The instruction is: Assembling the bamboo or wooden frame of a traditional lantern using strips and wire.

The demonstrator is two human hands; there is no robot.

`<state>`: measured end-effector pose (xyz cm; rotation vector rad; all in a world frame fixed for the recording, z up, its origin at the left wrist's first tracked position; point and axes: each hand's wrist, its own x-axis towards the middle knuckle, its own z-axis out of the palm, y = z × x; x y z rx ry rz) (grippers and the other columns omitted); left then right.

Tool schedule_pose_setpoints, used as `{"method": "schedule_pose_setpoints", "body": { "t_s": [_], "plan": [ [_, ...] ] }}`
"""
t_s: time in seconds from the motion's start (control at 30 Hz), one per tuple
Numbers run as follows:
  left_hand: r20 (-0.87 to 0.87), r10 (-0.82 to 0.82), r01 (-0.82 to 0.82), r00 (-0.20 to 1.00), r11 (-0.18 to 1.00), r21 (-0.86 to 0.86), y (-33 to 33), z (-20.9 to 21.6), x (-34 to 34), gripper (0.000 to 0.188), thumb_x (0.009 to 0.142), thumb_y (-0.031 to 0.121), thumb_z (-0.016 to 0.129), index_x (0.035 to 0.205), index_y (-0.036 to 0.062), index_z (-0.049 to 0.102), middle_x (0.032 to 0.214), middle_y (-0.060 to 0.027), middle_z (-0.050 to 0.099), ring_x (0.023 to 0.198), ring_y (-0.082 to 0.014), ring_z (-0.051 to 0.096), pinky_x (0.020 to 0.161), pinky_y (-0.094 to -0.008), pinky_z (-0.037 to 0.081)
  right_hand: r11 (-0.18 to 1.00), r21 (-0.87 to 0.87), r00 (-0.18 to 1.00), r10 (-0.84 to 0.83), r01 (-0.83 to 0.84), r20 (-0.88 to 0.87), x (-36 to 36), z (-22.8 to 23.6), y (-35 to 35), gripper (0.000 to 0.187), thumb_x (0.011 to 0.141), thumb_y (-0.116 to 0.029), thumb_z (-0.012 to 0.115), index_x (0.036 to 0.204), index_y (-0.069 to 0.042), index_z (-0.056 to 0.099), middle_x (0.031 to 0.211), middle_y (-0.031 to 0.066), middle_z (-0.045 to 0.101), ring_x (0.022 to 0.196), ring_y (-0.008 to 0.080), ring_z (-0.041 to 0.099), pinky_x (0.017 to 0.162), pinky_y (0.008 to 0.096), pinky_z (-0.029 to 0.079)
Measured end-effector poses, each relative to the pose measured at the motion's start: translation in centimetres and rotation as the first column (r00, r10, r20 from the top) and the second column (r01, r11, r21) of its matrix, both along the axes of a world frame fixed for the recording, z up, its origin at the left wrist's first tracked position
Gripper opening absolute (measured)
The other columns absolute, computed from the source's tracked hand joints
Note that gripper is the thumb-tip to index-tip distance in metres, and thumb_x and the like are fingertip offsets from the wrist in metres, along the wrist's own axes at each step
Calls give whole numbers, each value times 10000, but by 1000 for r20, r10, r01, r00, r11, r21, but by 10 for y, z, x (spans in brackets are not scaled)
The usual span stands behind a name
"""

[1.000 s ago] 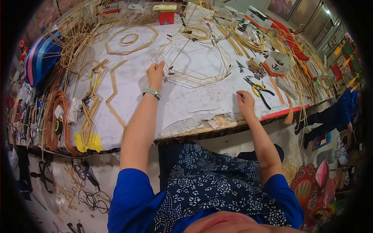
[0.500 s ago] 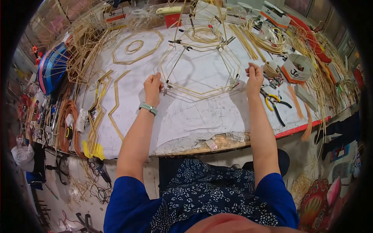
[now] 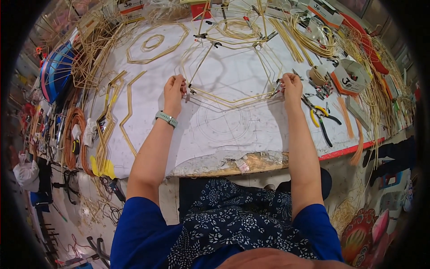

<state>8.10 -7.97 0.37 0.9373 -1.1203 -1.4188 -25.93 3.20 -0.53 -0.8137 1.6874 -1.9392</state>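
A hexagonal lantern-like frame of thin bamboo strips (image 3: 233, 106) stands in front of me, small black spring clips (image 3: 201, 36) pinching its joints. At its near left corner, my left hand (image 3: 173, 95) has its fingers closed in a pinch beside a black clip (image 3: 191, 89). On the opposite near corner, my right hand (image 3: 292, 91) is closed too, fingertips right by another clip (image 3: 274, 91). Whatever lies between the fingers of either hand is too small to make out. Under the frame, circles are drawn in pencil on the white paper (image 3: 224, 130).
Bent bamboo strips (image 3: 130, 107) lie to the left, a flat bamboo hexagon (image 3: 159, 45) behind them. Yellow-handled pliers (image 3: 320, 114), a tape roll (image 3: 318, 75) and an open box (image 3: 351, 76) sit at right. The table's worn edge (image 3: 215, 168) is close to me.
My right hand has come down and closer to the near right corner clip. My left hand has shifted slightly, nearer the left corner clip. The whole view has tilted a little.
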Motion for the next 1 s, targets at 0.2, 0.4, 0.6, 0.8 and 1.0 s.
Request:
{"method": "schedule_pose_setpoints", "body": {
  "t_s": [0.2,0.4,0.6,0.8,1.0],
  "plan": [
    [26,-29,30,999,999,-18,0,-3,-1,201,893,225,542,816,39,555,687,12,532,539,-49,426,484,-190,314,1000,10,999,21,-21,28,5,1,3,222,880,-172,562,1025,-4,569,746,15,581,541,31,463,454,172,369],
    [83,-74,77,994,997,-32,1,-3,2,198,890,209,543,831,27,588,684,15,544,542,-40,429,482,-192,315,993,9,989,114,-116,88,12,8,7,228,874,-159,573,1015,20,583,710,8,564,539,42,463,471,184,373],
    [100,-43,45,994,999,-21,5,-1,-1,165,895,186,529,819,59,602,651,48,517,528,-19,407,460,-173,297,992,15,989,126,-128,71,12,9,6,241,868,-149,586,1032,27,583,690,1,547,543,43,458,476,193,363],
    [65,-35,38,997,998,-41,5,3,-1,152,874,168,567,830,24,591,692,24,544,548,-24,435,474,-179,321,985,-11,985,173,-172,10,12,10,1,236,875,-123,570,1062,22,570,706,4,571,550,37,448,483,193,349],
    [34,-90,91,995,995,-30,13,4,2,135,854,157,592,815,27,587,683,24,535,537,-23,432,471,-176,323,980,1,979,200,-200,29,8,7,-2,221,902,-165,547,1083,-45,586,761,-24,609,544,13,406,489,156,316]
  ]
}}
